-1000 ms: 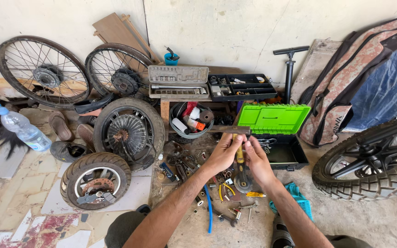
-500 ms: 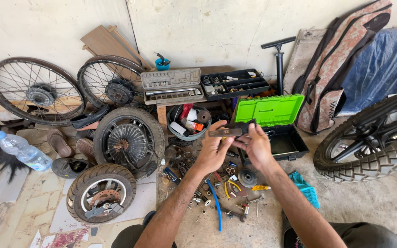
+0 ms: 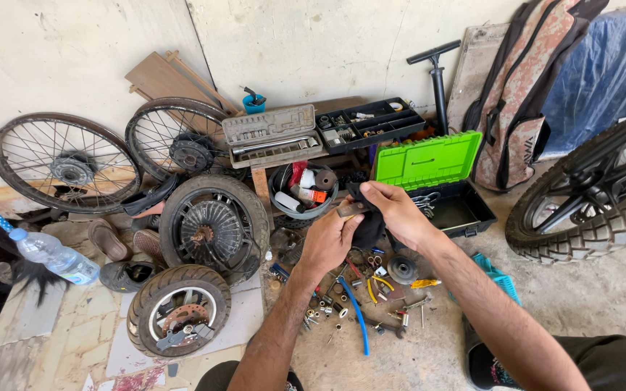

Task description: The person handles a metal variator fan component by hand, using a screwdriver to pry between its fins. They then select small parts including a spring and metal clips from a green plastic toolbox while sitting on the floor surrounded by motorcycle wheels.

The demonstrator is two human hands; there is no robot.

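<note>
Right now both hands meet mid-scene, above the floor clutter: left hand pinches a small brownish metal part, and right hand is clenched on a dark rag wrapped round the part's far end. Just below lie scattered bolts, sockets, pliers and a blue tube. Far right of the hands sits an open toolbox w/ green lid; a bucket of bits is just to the far left. Left: hub wheel, small tyre, two spoked rims. Right: knobbly motorbike tyre.
</note>
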